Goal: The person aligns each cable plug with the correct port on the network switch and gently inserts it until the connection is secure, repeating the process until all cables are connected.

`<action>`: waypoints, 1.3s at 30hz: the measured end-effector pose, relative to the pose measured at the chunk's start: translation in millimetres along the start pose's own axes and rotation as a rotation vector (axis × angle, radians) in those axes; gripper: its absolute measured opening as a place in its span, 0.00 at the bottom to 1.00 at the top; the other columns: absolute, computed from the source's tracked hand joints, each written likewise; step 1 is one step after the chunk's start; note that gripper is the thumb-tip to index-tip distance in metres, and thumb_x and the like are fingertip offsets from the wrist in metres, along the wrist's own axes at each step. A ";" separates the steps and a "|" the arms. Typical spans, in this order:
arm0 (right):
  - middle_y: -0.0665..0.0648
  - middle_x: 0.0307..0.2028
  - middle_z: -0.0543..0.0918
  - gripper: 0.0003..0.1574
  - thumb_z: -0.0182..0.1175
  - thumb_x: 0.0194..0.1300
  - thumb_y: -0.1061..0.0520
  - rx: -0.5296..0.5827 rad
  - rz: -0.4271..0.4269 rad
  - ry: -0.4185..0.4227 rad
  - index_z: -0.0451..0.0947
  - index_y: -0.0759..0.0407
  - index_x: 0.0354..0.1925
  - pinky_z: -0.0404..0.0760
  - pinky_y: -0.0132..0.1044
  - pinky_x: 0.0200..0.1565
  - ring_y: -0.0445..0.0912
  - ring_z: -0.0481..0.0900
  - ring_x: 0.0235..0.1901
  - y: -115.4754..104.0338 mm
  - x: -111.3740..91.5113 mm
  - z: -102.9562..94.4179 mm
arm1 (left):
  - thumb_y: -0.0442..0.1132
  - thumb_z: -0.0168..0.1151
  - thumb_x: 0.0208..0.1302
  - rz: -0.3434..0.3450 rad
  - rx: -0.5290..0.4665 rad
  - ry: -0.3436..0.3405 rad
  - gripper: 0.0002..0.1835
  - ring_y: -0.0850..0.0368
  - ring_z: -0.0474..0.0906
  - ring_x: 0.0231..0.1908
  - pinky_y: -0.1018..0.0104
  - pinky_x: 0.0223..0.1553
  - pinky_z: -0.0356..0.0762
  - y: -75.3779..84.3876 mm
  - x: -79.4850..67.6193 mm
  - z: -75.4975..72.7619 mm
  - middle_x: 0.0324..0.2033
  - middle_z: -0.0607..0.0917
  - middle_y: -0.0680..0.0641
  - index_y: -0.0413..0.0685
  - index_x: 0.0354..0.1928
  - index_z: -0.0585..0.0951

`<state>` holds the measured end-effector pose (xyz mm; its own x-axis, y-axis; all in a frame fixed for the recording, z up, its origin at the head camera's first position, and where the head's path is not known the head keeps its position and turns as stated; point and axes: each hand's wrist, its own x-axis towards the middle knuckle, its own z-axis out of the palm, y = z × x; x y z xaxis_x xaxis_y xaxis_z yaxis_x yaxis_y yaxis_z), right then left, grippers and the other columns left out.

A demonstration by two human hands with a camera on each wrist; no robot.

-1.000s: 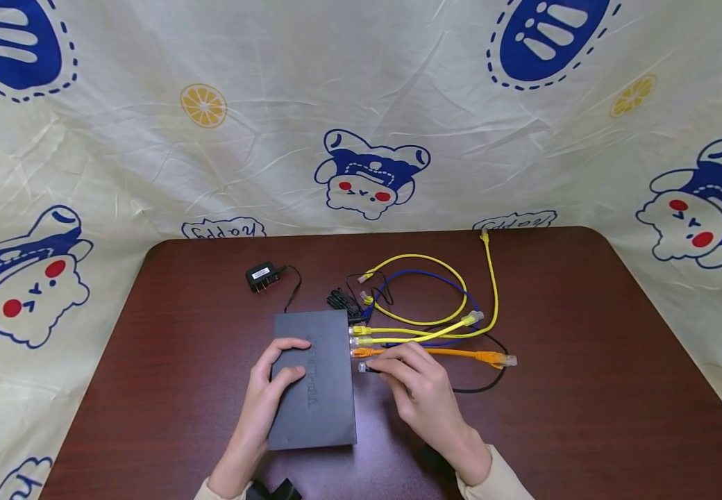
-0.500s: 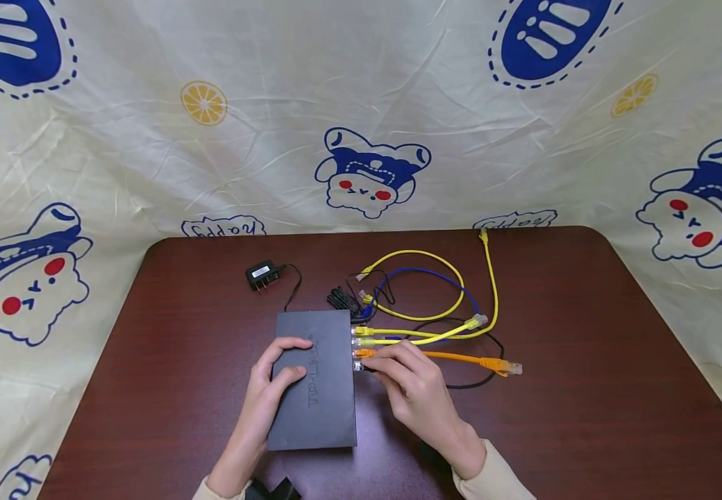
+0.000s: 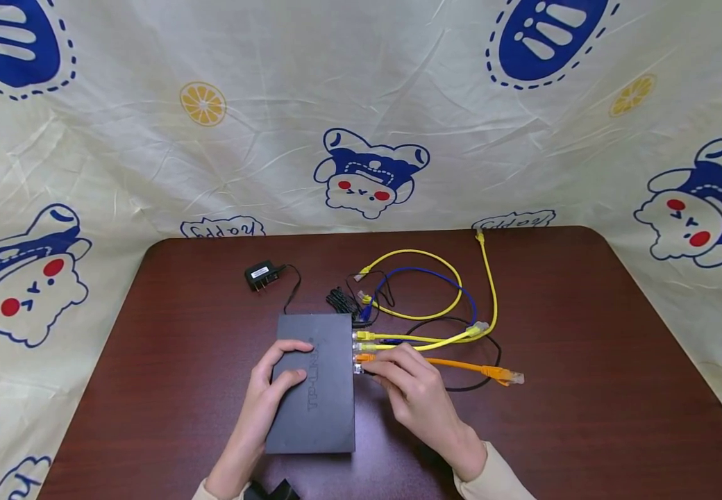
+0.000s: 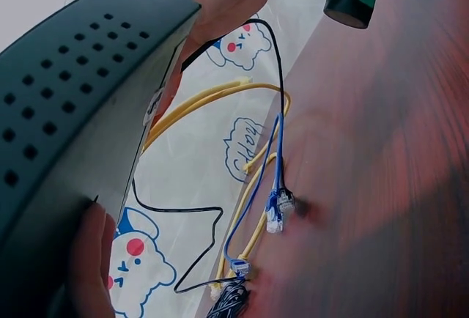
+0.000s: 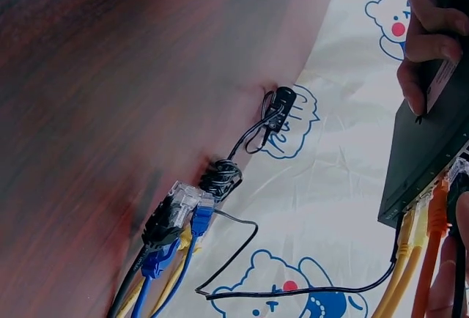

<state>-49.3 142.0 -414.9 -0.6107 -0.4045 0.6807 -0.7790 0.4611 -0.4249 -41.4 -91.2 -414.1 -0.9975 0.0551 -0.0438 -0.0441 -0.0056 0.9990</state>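
Observation:
My left hand (image 3: 255,399) grips the dark TP-LINK network switch (image 3: 314,434) by its left side, thumb and index finger on top. In the right wrist view, several of its fingers curl under the switch. My right hand (image 3: 426,399) pinches a black network cable just behind its clear plug (image 3: 358,369), which is right at the row of ports on the switch's right side. Beside it, an orange network cable (image 3: 457,364) and two yellow network cables (image 3: 420,342) are plugged in. Their free ends stick out to the right. Fingertips hide part of the black plug.
A black power adapter (image 3: 262,275) lies at the back left, its cord running behind the switch. Loose yellow (image 3: 442,258) and blue network cables (image 3: 426,270) and a bundled black cord (image 3: 341,300) lie behind. A patterned cloth (image 3: 261,173) hangs past the table's far edge.
My right hand has moved slightly left, bringing the black cable's plug from a small gap up to the ports. The orange cable's free end has shifted a little right and nearer me.

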 end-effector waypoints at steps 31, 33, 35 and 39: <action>0.52 0.34 0.79 0.19 0.47 0.74 0.58 0.006 -0.083 0.044 0.84 0.61 0.38 0.75 0.29 0.36 0.43 0.75 0.33 -10.4 -2.4 -1.3 | 0.30 0.56 0.58 -0.033 -0.019 -0.047 0.16 0.48 0.72 0.44 0.58 0.47 0.68 1.8 -5.5 -3.2 0.49 0.77 0.46 0.48 0.49 0.80; 0.51 0.34 0.79 0.19 0.47 0.74 0.58 0.006 -0.084 0.030 0.84 0.60 0.38 0.75 0.28 0.37 0.42 0.75 0.33 -11.2 -1.8 -2.0 | 0.30 0.56 0.57 -0.022 -0.014 -0.048 0.17 0.48 0.73 0.44 0.59 0.46 0.69 2.5 -5.2 -4.2 0.48 0.78 0.45 0.48 0.48 0.80; 0.51 0.35 0.79 0.19 0.47 0.74 0.58 0.009 -0.086 0.033 0.84 0.60 0.38 0.75 0.28 0.37 0.43 0.75 0.34 -11.9 -1.0 -2.8 | 0.30 0.55 0.57 -0.009 -0.012 -0.054 0.17 0.48 0.73 0.43 0.59 0.46 0.69 3.3 -4.7 -4.8 0.47 0.78 0.45 0.48 0.49 0.80; 0.52 0.35 0.79 0.19 0.47 0.74 0.56 0.021 -0.083 0.048 0.84 0.61 0.38 0.76 0.30 0.38 0.43 0.75 0.34 -11.8 1.1 -2.9 | 0.30 0.55 0.57 0.011 -0.014 -0.067 0.17 0.48 0.73 0.43 0.59 0.46 0.69 4.5 -3.8 -5.8 0.47 0.78 0.45 0.48 0.49 0.79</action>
<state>-40.4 138.4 -407.4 -0.5372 -0.4016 0.7418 -0.8294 0.4113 -0.3780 -38.1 -97.3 -409.4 -0.9920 0.1218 -0.0317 -0.0345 -0.0206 0.9992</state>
